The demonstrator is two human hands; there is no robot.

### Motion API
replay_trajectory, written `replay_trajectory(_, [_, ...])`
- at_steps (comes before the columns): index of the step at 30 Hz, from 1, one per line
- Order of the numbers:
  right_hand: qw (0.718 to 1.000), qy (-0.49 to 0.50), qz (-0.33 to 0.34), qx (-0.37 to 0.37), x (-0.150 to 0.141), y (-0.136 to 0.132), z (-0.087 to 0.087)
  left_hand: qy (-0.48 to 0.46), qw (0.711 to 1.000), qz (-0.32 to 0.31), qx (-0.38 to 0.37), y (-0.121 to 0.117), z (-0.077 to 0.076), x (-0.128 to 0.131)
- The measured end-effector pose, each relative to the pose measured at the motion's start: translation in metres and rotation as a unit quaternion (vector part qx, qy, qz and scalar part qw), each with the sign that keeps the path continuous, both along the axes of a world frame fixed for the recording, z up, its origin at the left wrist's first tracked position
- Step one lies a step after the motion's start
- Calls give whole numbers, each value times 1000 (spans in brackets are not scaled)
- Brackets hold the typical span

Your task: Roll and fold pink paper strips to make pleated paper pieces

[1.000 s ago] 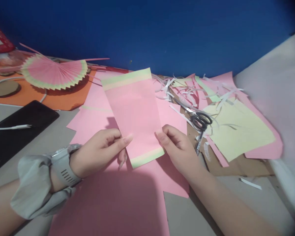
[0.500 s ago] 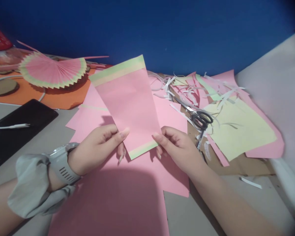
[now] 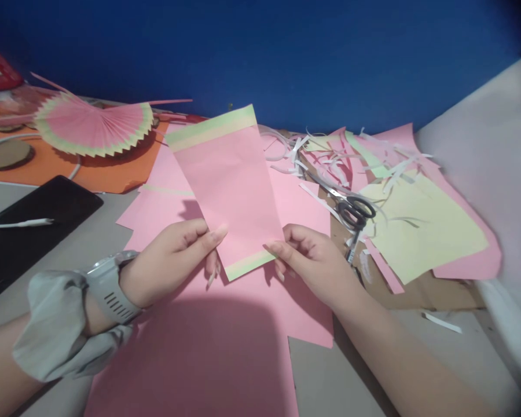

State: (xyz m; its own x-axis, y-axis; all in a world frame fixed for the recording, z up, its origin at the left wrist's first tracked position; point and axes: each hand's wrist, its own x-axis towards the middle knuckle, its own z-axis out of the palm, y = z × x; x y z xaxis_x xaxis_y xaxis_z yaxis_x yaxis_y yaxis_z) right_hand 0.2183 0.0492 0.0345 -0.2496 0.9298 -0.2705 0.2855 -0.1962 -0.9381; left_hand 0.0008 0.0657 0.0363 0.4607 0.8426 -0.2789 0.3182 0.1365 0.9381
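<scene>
A pink sheet of paper with yellow and green bands along its far and near edges is held up, tilted, in the middle of the view. My left hand pinches its left edge near the lower corner, thumb on the front. Its right edge is pinched by my right hand, close to the lower band. The fingers behind the sheet are partly hidden. Beneath both hands lie larger pink sheets on the grey table.
A pleated pink paper fan lies on orange paper at the back left, near a black phone-like slab. Black-handled scissors, paper strips and a yellow sheet lie on cardboard at the right. A blue wall stands behind.
The far edge of the pink sheet has dipped slightly and shifted a little to the right. Both hands keep their pinch on it, nearly in place.
</scene>
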Motion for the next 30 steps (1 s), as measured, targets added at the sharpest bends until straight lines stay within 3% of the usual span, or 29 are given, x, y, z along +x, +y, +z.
replay_trajectory(12, [1000, 6, -7, -25, -4, -1, 2, 19, 1000, 0, 12, -1, 3, 1])
replay_trajectory(16, [999, 18, -32, -13, -8, -1, 5, 29, 998, -41, -39, -4, 2, 1])
replay_trajectory(19, [999, 16, -36, -6, -9, -2, 5, 52, 995, -38, -71, -4, 0, 1])
replay_trajectory(30, [998, 47, -30, -23, -9, -3, 1, 62, 997, -35, -36, -5, -1, 1])
